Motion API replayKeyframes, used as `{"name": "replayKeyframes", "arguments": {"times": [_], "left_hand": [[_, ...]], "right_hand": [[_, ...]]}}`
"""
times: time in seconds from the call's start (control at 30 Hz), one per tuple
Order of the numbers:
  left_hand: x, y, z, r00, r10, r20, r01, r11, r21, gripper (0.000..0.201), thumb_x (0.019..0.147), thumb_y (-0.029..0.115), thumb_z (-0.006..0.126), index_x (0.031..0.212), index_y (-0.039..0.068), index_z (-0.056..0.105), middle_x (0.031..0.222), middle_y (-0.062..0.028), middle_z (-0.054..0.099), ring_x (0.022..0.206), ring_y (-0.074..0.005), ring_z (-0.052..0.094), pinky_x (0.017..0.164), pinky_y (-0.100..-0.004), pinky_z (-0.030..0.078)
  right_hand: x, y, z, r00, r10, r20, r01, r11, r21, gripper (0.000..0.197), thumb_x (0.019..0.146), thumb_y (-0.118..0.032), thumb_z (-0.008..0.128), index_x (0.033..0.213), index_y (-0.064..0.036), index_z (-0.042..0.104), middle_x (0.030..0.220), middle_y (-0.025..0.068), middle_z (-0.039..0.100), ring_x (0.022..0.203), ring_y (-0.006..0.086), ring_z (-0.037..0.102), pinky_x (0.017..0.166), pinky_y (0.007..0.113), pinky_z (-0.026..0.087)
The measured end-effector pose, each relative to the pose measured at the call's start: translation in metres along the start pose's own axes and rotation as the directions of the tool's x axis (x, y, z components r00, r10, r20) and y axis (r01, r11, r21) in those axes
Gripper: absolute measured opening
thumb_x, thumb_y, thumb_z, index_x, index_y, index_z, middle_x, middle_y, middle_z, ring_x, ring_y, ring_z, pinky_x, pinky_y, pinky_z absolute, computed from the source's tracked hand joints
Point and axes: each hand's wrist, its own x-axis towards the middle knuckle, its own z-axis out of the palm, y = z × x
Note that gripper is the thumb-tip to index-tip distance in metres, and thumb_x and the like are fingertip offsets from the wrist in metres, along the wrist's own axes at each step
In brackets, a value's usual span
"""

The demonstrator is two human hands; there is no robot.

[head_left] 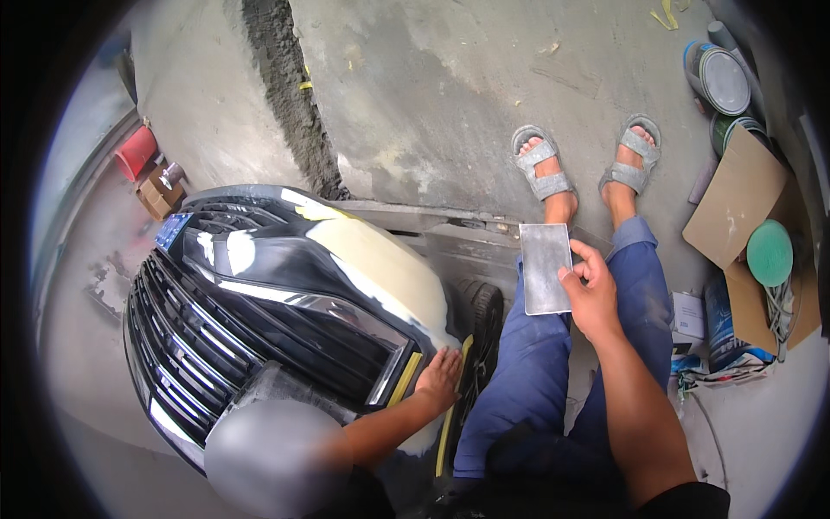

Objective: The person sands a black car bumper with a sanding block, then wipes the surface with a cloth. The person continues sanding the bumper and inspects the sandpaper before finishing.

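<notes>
A black car bumper point(311, 251) with a chrome-barred grille point(186, 333) lies at my left. A pale cream filler patch point(393, 272) covers part of its near side. Fingers extended, my left hand point(439, 378) rests flat on the grey-white area at the patch's lower end, beside yellow masking tape point(406, 379). My right hand point(591, 298) pinches a flat grey rectangular plate point(545, 270) by its right edge, above my legs and apart from the bumper. The plate's exact kind is unclear.
My sandalled feet point(546, 169) are on the concrete floor point(415, 95), right of a rough groove point(290, 95). Paint cans point(724, 80), an open cardboard box point(739, 199) and a green round pad point(769, 253) crowd the right side. A red bucket point(136, 154) stands far left.
</notes>
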Motion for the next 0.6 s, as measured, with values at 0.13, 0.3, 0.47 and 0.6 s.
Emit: {"name": "replayKeyframes", "arguments": {"times": [0.13,0.3,0.47,0.6], "left_hand": [[-0.009,-0.081,-0.023,0.88,-0.329,-0.342,0.324,0.943,-0.074,0.066,0.099,0.049,0.034,0.152,0.01,0.028,0.161,-0.0079,0.02,0.15,-0.0275,0.01,0.12,-0.0498,0.002],[-0.039,-0.173,-0.022,0.431,-0.483,-0.762,0.347,0.869,-0.354,0.057,0.088,0.037,0.052,0.133,0.002,0.054,0.143,-0.0156,0.048,0.139,-0.0328,0.037,0.118,-0.0487,0.02],[-0.077,-0.235,-0.021,0.216,-0.536,-0.816,0.436,0.801,-0.411,0.05,0.085,0.03,0.056,0.128,0.005,0.06,0.139,-0.0112,0.054,0.135,-0.029,0.042,0.117,-0.0469,0.023],[-0.079,-0.247,-0.024,0.21,-0.692,-0.691,0.561,0.664,-0.494,0.057,0.089,0.036,0.052,0.135,0.004,0.053,0.143,-0.0122,0.049,0.137,-0.03,0.038,0.118,-0.048,0.017]], "right_hand": [[-0.002,0.001,-0.002,1.0,0.009,-0.006,-0.009,0.999,-0.031,0.045,0.085,-0.008,0.065,0.128,-0.004,0.055,0.077,0.0042,0.065,0.069,0.0112,0.057,0.069,0.028,0.047],[-0.002,-0.003,-0.003,0.999,0.031,-0.012,-0.031,0.998,-0.061,0.044,0.084,-0.009,0.066,0.127,-0.0039,0.056,0.077,0.0045,0.065,0.07,0.0115,0.058,0.07,0.028,0.047],[-0.002,0.005,-0.001,1.0,0.013,-0.01,-0.013,1.0,0.004,0.044,0.084,-0.009,0.066,0.127,-0.0045,0.056,0.077,0.0033,0.064,0.071,0.0109,0.058,0.07,0.028,0.047],[-0.003,0.006,0.002,1.0,0.023,-0.016,-0.024,0.998,-0.058,0.044,0.085,-0.009,0.066,0.128,-0.0055,0.056,0.076,0.0025,0.063,0.072,0.0103,0.057,0.07,0.028,0.047]]}}
